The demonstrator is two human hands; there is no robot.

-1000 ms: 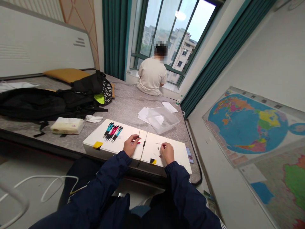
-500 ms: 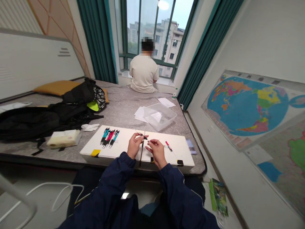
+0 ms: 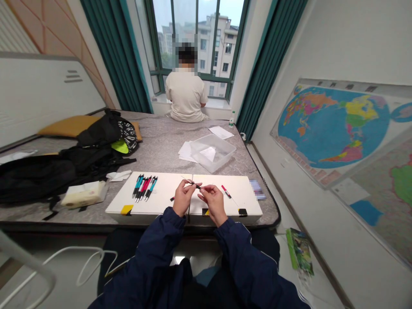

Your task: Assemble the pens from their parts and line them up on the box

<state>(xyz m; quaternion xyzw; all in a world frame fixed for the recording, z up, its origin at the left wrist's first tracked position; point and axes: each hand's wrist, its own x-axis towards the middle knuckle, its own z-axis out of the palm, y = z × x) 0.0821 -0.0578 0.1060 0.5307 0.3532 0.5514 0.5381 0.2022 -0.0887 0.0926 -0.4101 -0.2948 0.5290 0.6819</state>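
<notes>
My left hand [image 3: 183,199] is closed in a pinch on a dark pen part [image 3: 197,186], from which a thin pale refill [image 3: 186,179] sticks out to the upper left. My right hand [image 3: 215,202] pinches at the other end of this part; any small piece between its fingertips is hidden. Both hands are just above two white boxes standing side by side. On the left box [image 3: 164,182] lies a row of several teal and red click pens [image 3: 144,189]. A small dark and red piece [image 3: 172,198] peeks out beside my left hand. A red and black pen barrel [image 3: 226,191] rests on the right box [image 3: 241,186].
Behind the boxes are a clear plastic bin [image 3: 212,154] and white papers [image 3: 186,152]. A tissue pack [image 3: 83,195] and black backpack [image 3: 32,174] are at left. A person [image 3: 186,94] sits by the window, facing away. A bottle [image 3: 231,119] stands at the far right.
My right fingertips have come up against the end of the dark pen part, closing the small gap between them. The view has shifted slightly, and the dark and red piece now shows beside my left hand.
</notes>
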